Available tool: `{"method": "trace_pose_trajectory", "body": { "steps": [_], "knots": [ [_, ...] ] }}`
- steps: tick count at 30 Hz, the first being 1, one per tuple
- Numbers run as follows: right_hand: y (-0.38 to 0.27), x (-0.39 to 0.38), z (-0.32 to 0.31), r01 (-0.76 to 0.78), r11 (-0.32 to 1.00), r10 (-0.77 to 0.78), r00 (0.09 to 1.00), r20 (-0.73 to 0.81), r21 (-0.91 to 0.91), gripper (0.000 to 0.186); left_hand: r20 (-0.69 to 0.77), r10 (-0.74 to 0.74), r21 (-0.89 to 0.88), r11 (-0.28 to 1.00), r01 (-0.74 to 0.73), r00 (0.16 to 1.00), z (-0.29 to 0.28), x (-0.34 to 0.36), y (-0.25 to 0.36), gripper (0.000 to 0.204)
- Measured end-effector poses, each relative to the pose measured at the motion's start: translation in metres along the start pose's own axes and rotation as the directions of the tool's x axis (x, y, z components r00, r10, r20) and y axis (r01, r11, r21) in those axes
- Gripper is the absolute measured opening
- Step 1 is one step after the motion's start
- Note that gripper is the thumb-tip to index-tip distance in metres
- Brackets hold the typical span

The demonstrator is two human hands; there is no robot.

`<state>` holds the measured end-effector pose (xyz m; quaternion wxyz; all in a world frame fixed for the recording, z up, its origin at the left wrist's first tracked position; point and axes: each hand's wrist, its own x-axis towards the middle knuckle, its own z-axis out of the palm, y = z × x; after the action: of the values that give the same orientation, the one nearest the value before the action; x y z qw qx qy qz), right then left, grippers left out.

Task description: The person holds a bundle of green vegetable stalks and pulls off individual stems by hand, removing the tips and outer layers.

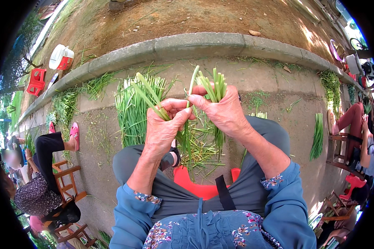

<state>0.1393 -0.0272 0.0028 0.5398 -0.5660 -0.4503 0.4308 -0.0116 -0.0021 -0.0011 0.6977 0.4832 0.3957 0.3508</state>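
Observation:
My left hand [157,124] is closed around a few long green stalks [147,94], their pale thick ends pointing up and to the left. A thicker bunch of green stalks [215,88] is held in my right hand [223,110], cut ends up and thin leafy parts hanging below. Between the fingertips of both hands stands a single stalk [193,79], which the right thumb and fingers pinch. Under and left of my hands lies a large pile of green stalks [133,110] with its ends lined up. Trimmed leaf scraps [199,159] are strewn on the ground between my knees.
A red plastic stool [191,184] shows between my legs. Ahead runs a concrete kerb [199,45]. A stalk bundle [317,137] lies to the right. At the left are a bucket [61,57], a red stool [36,81] and a seated person [43,178]; another person [351,118] sits at right.

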Motion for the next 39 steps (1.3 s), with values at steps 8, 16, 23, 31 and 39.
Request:
{"method": "trace_pose_trajectory", "body": {
  "steps": [8,16,23,31,39],
  "knots": [
    [-0.005,0.001,-0.006,0.076,0.971,-0.066,0.996,0.053,-0.227,0.010,-0.012,0.007,0.082,0.997,-0.006,1.000,0.003,0.000,0.002,0.013],
    [-0.008,0.005,-0.010,0.372,0.864,-0.340,0.928,0.152,-0.338,0.012,-0.019,0.000,0.050,0.999,0.001,1.000,0.001,-0.001,0.003,0.014],
    [-0.009,0.002,-0.011,0.076,0.962,-0.063,0.996,0.058,-0.264,0.010,-0.030,-0.002,0.065,0.998,0.004,1.000,0.002,0.000,0.003,0.013],
    [-0.003,0.000,-0.004,0.113,0.962,-0.114,0.993,0.010,-0.250,0.016,-0.027,0.008,0.109,0.994,-0.005,1.000,0.002,0.000,0.003,0.013],
    [-0.008,0.000,-0.009,0.127,0.949,-0.103,0.990,0.098,-0.288,0.007,-0.024,0.028,0.165,0.986,-0.024,0.999,0.001,-0.001,0.000,0.013]
  ]
}}
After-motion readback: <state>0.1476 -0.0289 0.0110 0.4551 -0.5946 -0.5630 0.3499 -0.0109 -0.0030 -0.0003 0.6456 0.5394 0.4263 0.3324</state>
